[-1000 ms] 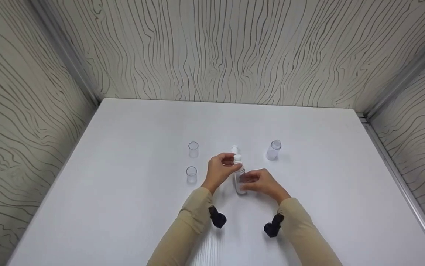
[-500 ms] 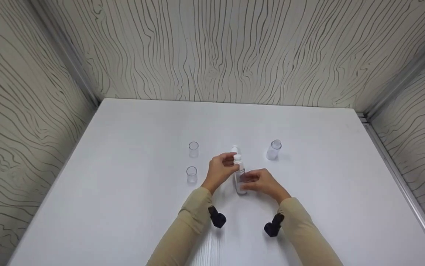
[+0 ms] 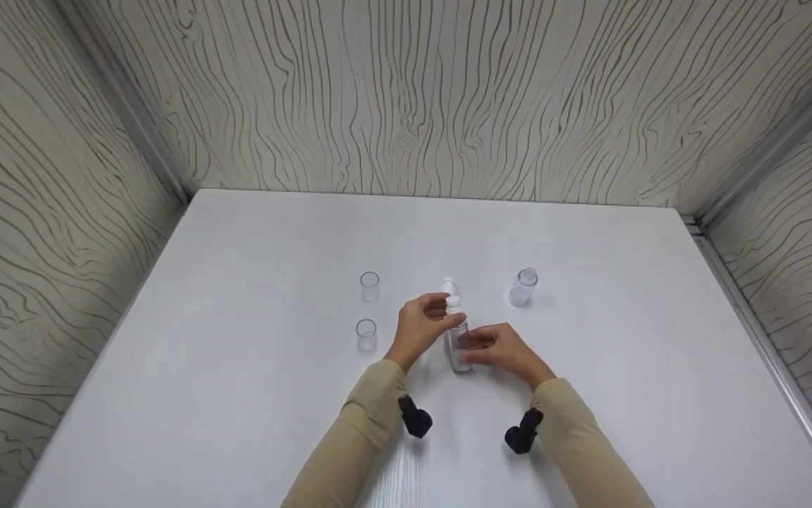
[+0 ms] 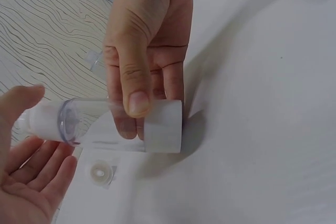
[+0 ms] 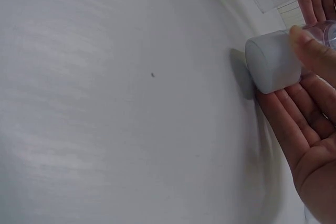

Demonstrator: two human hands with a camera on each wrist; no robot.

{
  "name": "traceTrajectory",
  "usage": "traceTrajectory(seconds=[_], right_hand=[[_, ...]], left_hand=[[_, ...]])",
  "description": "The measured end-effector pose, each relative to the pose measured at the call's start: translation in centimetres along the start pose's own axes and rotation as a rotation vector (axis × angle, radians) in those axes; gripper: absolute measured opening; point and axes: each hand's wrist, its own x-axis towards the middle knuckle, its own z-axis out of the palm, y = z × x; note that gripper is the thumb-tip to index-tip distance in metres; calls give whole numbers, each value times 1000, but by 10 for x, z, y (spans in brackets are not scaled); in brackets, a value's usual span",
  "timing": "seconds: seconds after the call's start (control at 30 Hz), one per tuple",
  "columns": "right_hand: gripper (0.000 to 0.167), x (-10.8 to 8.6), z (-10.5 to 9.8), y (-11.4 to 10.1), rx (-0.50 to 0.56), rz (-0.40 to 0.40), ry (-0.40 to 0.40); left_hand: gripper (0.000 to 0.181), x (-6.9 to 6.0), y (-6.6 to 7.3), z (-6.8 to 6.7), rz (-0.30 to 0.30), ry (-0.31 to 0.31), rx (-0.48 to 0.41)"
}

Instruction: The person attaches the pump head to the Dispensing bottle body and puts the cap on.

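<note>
Bottle (image 4: 100, 124) in both hands over the desk (image 3: 236, 317), clear body, white collar and top (image 3: 453, 302) at its twelve-o'clock end in the head view. Base (image 5: 273, 61) toward six; its underside shows in the right wrist view, so judged tipped or lifted. Contact with the desk: cannot tell.

Left hand (image 3: 420, 326) comes in from eight o'clock, gripping the collar, thumb on the near face, fingers round the far side. Gap no wider than the collar; lower fingers loosely bent.

Right hand (image 3: 503, 348) from four, pinching the lower body: thumb in front, fingers behind, seen through the clear wall. Spread to the bottle's width only. Likely reason for the split hold: one hand steadies the body while the other works the collar.

About the bottle: white piece (image 3: 449, 285) at twelve, just beyond; vial (image 3: 523, 289) at two, near; far cup (image 3: 370, 287) at ten, near cup (image 3: 367, 337) at nine. Probably spaced so for elbow room, all within reach.
</note>
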Motion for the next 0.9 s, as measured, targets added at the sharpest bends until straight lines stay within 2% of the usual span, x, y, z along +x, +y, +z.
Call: traceTrajectory(seconds=[0.43, 0.9], right_hand=[[48, -1, 0, -1, -20, -25, -8], [45, 0, 0, 1, -11, -41, -15]], left_hand=[[42, 1, -1, 2, -1, 45, 19], [40, 0, 0, 0, 21, 12, 10]])
